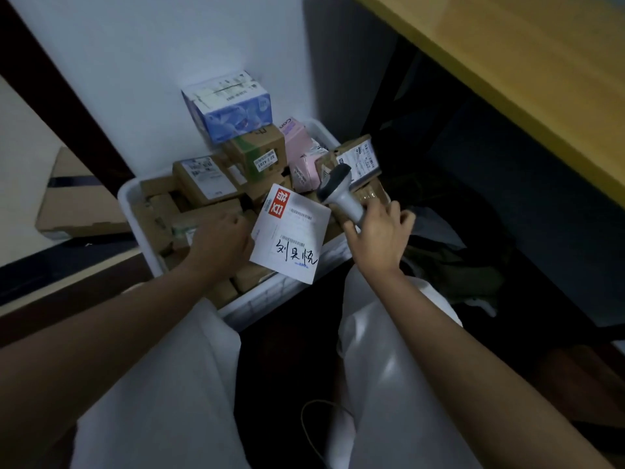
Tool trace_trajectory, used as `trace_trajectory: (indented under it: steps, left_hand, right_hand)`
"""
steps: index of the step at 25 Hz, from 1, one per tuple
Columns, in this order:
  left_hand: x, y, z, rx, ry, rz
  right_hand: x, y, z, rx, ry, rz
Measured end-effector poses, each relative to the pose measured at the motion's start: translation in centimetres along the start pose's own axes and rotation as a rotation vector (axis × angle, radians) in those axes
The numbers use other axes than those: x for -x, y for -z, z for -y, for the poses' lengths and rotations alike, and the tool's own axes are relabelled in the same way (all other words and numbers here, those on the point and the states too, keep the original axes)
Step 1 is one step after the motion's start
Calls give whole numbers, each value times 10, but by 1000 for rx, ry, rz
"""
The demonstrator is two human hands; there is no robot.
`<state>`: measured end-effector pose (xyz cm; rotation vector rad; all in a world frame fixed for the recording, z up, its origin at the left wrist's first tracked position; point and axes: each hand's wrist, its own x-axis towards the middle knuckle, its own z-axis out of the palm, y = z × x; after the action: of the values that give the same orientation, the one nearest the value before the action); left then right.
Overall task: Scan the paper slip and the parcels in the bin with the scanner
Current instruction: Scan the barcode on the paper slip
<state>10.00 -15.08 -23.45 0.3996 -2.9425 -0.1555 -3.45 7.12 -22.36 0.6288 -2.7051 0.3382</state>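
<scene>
My left hand (221,238) holds a white paper slip (291,233) by its left edge, above the near side of the bin. The slip carries a red square mark, two barcodes and black handwriting. My right hand (378,230) grips the handle of a grey-and-white scanner (340,191), whose head points up and away, just right of the slip. Below both sits a white plastic bin (284,299) filled with several cardboard parcels (206,181). A blue-and-white box (230,106) tops the pile at the back, with a pink parcel (299,147) beside it.
A white wall (142,62) rises behind the bin. A yellow tabletop (507,79) overhangs at the upper right, with dark space beneath. A flat cardboard box (77,204) lies on the floor to the left. My legs in white trousers (169,401) fill the foreground.
</scene>
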Motion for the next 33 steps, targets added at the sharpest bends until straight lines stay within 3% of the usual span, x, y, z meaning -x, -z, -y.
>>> trace_trajectory:
  steps: [3, 7, 14, 20, 25, 28, 33]
  left_hand:
    - [-4, -6, 6, 135, 218, 132]
    - [-17, -11, 11, 350, 416, 382]
    - [-39, -41, 25, 429, 517, 628]
    - [-46, -56, 25, 502, 535, 671]
    - [-51, -56, 17, 997, 879, 803]
    - [-52, -54, 14, 1022, 917, 783]
    - [-54, -36, 13, 1011, 865, 704]
  right_hand:
    - [-5, -3, 3, -53, -82, -22]
    - [-20, 0, 1, -417, -430, 127]
    - [-27, 2, -10, -442, -466, 68]
    - [-29, 8, -7, -566, -537, 109]
    - [-33, 7, -4, -690, -584, 115]
    - [-32, 6, 1, -802, -645, 115]
    - [-27, 5, 5, -749, -528, 140]
